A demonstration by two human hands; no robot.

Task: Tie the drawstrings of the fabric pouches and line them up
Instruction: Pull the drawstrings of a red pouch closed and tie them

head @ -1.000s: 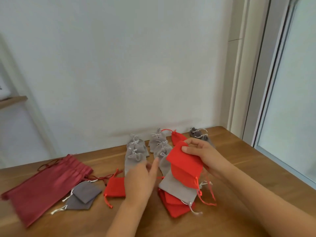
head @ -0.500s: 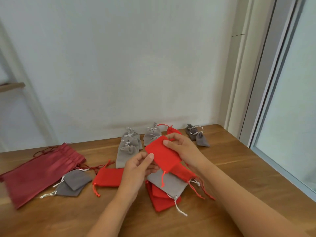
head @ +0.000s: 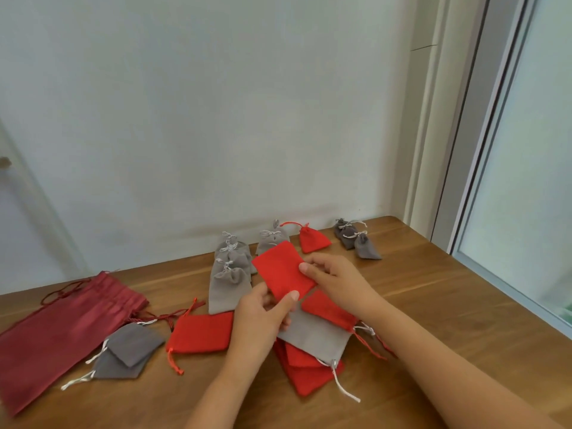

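Both hands hold one flat red pouch (head: 280,271) above the table. My left hand (head: 263,317) pinches its near edge between thumb and fingers. My right hand (head: 335,281) pinches its right side. Under the hands lies a loose pile of red pouches (head: 306,371) with a grey pouch (head: 315,335) across it, strings untied. Tied grey pouches (head: 230,267) lie in a row toward the wall, with a tied red pouch (head: 312,239) and two tied dark grey pouches (head: 359,241) further right.
A big dark red drawstring bag (head: 62,332) lies at the left. Two flat dark grey pouches (head: 127,351) and a flat red pouch (head: 201,334) lie beside it. The wooden table (head: 448,305) ends at a wall behind and a glass door to the right.
The red pouch has been lifted off the pile and brought left in front of me. My left hand has come up and taken its near edge.
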